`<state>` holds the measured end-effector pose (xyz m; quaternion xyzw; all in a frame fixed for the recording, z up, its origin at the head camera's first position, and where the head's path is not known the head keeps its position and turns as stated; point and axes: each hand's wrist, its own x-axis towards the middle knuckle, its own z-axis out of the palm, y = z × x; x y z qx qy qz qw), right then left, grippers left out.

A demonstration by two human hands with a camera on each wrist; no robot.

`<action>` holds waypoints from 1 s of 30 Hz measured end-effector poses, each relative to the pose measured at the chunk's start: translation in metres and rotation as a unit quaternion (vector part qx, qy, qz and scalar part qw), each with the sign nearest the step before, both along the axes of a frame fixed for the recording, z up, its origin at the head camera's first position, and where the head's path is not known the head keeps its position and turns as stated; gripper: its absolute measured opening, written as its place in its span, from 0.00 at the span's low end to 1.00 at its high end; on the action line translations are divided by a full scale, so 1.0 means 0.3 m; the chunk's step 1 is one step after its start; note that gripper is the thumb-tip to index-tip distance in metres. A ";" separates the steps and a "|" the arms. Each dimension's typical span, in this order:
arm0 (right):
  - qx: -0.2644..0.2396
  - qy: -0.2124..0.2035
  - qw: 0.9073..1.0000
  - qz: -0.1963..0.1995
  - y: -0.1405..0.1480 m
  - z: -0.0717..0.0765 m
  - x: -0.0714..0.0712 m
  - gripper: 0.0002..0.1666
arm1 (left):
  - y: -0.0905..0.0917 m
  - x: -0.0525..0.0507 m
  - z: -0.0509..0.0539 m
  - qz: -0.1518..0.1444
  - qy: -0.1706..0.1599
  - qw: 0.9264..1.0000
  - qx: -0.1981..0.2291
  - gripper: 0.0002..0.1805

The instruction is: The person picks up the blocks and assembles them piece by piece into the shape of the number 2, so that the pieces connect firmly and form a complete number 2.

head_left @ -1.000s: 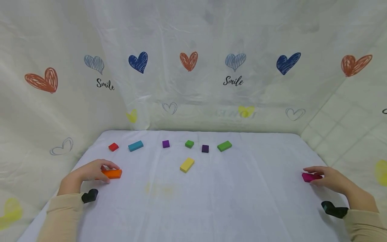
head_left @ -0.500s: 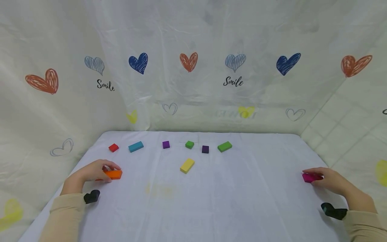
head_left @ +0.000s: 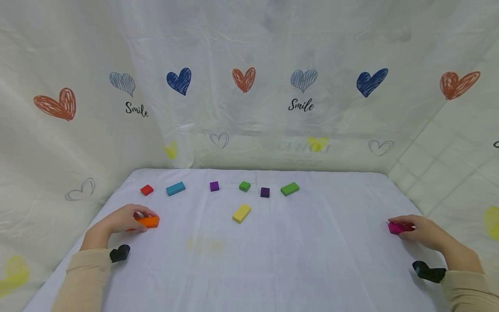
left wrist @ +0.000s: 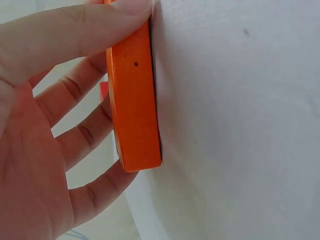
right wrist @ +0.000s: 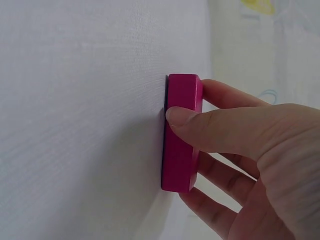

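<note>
We see the left grip (head_left: 121, 219) pinching the orange block (left wrist: 135, 110) at the left of the bench (head_left: 312, 260), long axis roughly crosswise; the right grip (head_left: 428, 232) pinches the magenta block (right wrist: 177, 165) opposite (the yellow block (head_left: 241, 213) lies between, nearer the left).

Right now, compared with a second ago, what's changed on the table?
The left hand and its orange block have edged slightly rightward; the right hand and its magenta block have edged slightly leftward. Both blocks were already held, and neither was let go. The other blocks stayed put.
</note>
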<state>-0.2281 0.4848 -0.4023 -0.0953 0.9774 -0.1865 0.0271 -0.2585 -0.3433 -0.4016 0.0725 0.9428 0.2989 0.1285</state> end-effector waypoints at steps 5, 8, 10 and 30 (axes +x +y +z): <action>-0.004 -0.007 1.000 -0.003 0.001 -0.003 -0.005 0.24 | 0.017 -0.007 0.006 0.005 0.008 1.000 0.004 0.21; -0.006 -0.012 1.000 -0.008 -0.007 -0.004 -0.008 0.25 | 0.028 -0.012 0.008 0.004 0.015 1.000 0.004 0.22; -0.010 -0.010 1.000 -0.009 -0.012 -0.001 -0.010 0.25 | 0.035 -0.017 0.008 0.001 0.021 1.000 0.002 0.22; -0.020 0.032 0.999 0.018 -0.081 -0.002 0.000 0.24 | 0.118 -0.052 0.012 0.022 0.071 0.997 0.004 0.24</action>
